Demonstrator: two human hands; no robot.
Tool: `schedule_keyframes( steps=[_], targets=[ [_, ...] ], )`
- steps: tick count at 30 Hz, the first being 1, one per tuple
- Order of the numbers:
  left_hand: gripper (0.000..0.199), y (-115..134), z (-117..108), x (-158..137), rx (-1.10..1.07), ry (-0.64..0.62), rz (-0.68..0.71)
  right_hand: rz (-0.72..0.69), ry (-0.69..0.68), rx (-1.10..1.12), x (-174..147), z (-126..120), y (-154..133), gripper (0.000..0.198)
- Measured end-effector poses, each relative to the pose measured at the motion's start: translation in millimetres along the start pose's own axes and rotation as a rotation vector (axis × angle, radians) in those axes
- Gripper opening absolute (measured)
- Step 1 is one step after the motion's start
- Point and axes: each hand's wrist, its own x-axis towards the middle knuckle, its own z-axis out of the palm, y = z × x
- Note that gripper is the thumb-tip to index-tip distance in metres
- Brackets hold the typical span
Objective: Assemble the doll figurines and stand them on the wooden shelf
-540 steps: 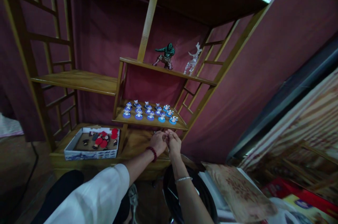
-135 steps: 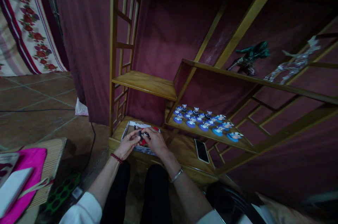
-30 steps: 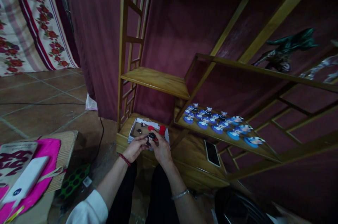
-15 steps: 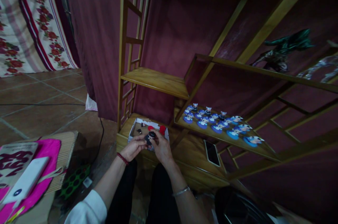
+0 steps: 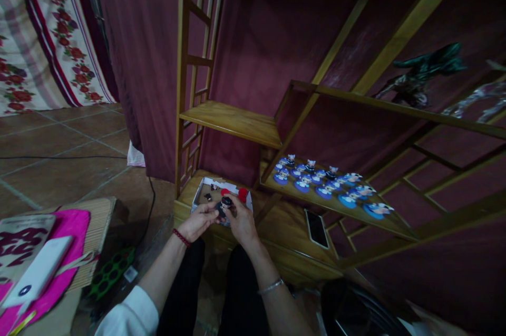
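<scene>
Both my hands hold one small dark figurine [image 5: 225,203] with a black top, just in front of a shallow white box. My left hand [image 5: 201,220] is closed on its dark base from the left. From the right, the fingers of my right hand [image 5: 240,220] are closed around its side. Inside the white box [image 5: 195,200] lie several small dark figurine pieces [image 5: 207,197] and red round pieces [image 5: 242,194]. The box's near side is partly hidden behind my hands.
Several small figurines on blue and purple bases [image 5: 303,183] stand on a wooden shelf [image 5: 389,230] to the right. Below it lies a phone [image 5: 317,229]. A dark green figure [image 5: 430,67] stands higher up. At left, a white power bank [image 5: 39,271] rests on pink cloth over cardboard.
Almost nothing differs. The view has shifted very slightly, and both hands keep the figurine in the same place before the box.
</scene>
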Motion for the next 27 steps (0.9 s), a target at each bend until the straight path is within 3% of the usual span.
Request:
schedule_keyframes(
  steps=[15,27],
  targets=[
    [0.035,-3.9,2.5,1.2,0.025,0.034,0.057,-0.039,0.03,-0.052,-0.6,2.3,1.8,0.035],
    [0.039,1.2,4.1,-2.1,-0.047,0.063,0.027,-0.075,-0.006,-0.066,2.6,-0.7,-4.8,0.048]
  ],
)
